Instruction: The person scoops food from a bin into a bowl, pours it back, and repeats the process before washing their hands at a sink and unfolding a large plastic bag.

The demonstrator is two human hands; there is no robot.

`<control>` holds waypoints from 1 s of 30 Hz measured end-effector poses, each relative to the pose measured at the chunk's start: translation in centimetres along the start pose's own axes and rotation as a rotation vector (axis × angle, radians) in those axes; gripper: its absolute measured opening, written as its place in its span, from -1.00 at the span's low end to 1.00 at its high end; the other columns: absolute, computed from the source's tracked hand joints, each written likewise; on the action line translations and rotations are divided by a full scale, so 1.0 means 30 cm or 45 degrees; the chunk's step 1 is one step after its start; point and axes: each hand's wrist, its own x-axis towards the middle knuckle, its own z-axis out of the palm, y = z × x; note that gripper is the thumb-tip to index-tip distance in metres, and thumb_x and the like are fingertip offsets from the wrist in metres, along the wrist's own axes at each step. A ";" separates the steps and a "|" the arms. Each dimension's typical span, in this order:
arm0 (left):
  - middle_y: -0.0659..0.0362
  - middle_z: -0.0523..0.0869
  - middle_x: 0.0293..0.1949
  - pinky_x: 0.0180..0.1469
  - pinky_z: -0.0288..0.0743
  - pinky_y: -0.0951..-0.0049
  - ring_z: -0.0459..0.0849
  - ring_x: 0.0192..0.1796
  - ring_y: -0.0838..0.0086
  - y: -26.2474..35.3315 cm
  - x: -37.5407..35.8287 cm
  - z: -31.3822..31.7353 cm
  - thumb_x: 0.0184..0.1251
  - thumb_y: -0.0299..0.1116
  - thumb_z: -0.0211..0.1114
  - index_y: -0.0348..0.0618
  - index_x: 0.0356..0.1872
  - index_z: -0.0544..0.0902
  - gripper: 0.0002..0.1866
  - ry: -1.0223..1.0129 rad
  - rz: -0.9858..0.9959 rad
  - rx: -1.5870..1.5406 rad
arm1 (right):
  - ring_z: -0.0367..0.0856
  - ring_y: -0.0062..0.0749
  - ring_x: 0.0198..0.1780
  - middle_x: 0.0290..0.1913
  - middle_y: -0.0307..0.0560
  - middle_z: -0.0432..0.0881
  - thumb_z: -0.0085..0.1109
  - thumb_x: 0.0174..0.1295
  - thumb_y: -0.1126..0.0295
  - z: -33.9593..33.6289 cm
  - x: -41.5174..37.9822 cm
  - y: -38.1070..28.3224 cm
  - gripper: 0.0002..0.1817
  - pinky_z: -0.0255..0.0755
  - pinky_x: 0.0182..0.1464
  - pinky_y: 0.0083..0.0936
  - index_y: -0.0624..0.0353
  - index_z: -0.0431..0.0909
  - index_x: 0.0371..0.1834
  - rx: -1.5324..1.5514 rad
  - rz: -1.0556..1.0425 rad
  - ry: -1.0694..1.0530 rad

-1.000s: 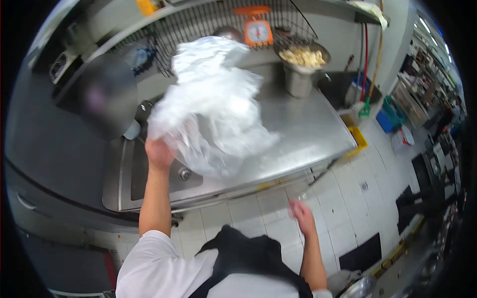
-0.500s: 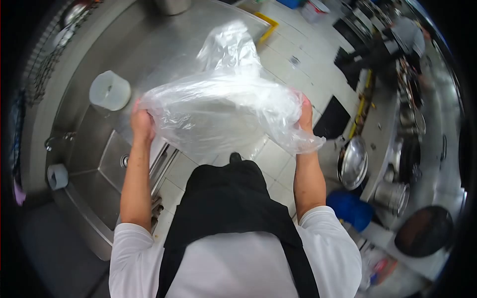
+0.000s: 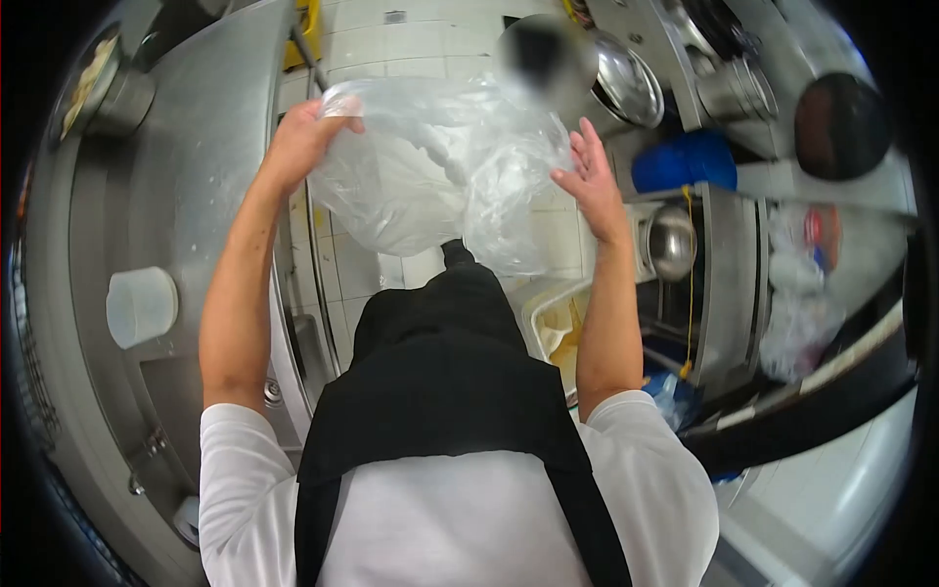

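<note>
Left hand point(image 3: 298, 142) pinches plastic bag point(image 3: 430, 176) rim; right hand point(image 3: 587, 176) open-fingered against its side (spreading the mouth).

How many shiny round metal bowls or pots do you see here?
3: a steel pot of food on the counter at top left, a steel bowl at top centre-right, a steel pot at right. Others may be hidden.

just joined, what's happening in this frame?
A person in a black apron holds a clear plastic bag up in front of them. The left hand grips its top edge; the right hand is open with fingers spread against its side. They stand between a steel counter and a steel unit.
</note>
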 end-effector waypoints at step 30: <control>0.18 0.62 -0.43 -0.42 0.42 0.45 0.57 -0.42 0.46 -0.618 -0.198 0.613 0.33 -0.35 0.09 -0.24 -0.19 0.61 -0.79 -0.116 -0.277 0.144 | 0.60 -0.06 -0.15 -0.17 0.19 0.64 0.25 0.16 0.12 -0.023 -0.722 0.543 -0.53 0.46 -0.04 -0.27 0.36 0.55 -0.10 -0.465 0.197 0.999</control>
